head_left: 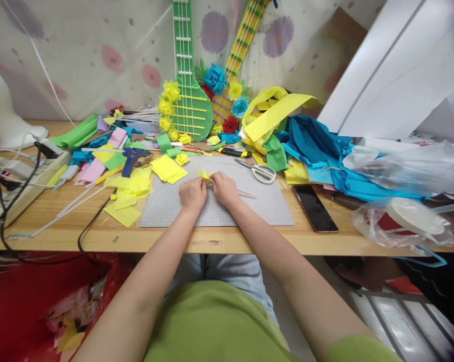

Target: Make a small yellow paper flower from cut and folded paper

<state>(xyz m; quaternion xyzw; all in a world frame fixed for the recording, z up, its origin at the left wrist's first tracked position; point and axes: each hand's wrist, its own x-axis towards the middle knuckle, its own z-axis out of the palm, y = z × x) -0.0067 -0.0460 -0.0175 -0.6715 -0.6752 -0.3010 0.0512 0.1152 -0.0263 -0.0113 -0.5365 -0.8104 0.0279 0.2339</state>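
My left hand (193, 193) and my right hand (224, 188) meet over a grey cutting mat (265, 203) on the wooden table. Both are closed in a pinch on a small yellow paper flower (205, 175) held between the fingertips. A thin wooden stick (245, 192) runs out to the right from under my right hand and lies on the mat. A stack of yellow paper squares (168, 169) lies just left of the flower. Scissors (260, 171) rest on the mat's far right part.
A blue glue gun (134, 158) and loose yellow sheets (129, 193) lie to the left. A phone (314, 207) sits right of the mat. Two paper guitars (189, 95) with flowers lean at the back. Blue paper (317, 151) and plastic bags (400, 221) crowd the right; a power strip (21, 181) the left.
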